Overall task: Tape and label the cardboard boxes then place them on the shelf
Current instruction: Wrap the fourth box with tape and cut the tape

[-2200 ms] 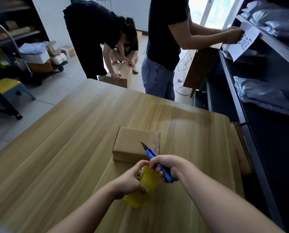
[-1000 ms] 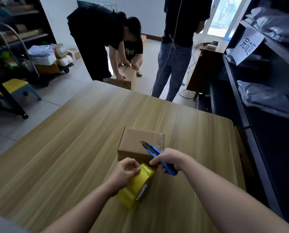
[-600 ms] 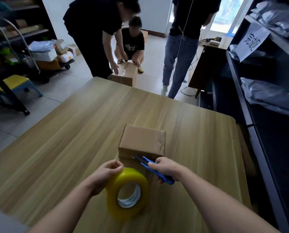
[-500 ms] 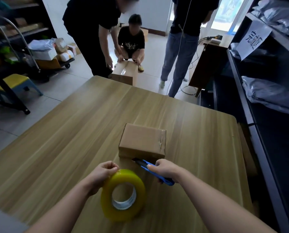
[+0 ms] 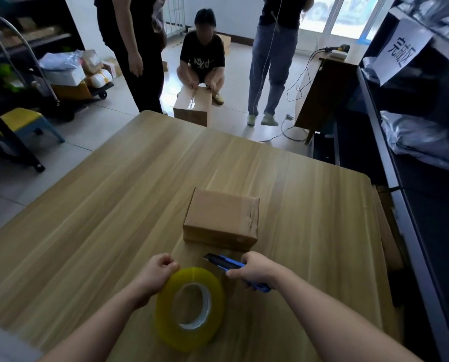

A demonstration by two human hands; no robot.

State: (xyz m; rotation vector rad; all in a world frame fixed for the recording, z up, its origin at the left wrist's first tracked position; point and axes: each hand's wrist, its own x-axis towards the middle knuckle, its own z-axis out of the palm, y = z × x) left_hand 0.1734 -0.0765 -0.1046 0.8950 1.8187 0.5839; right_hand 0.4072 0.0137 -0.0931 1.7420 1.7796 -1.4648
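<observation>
The box [image 5: 222, 218] at mid-frame seems taped; no label is seen.
The tape roll [image 5: 163, 310] is gripped in the left hand [image 5: 155, 278], the knife [image 5: 218, 261] in the right hand [image 5: 257, 269], fingers curled.

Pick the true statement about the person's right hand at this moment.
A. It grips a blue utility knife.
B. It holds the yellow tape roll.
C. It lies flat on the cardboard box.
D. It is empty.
A: the right hand has its fingers curled round the blue utility knife, just short of the cardboard box, while the left hand holds the yellow tape roll.
</observation>
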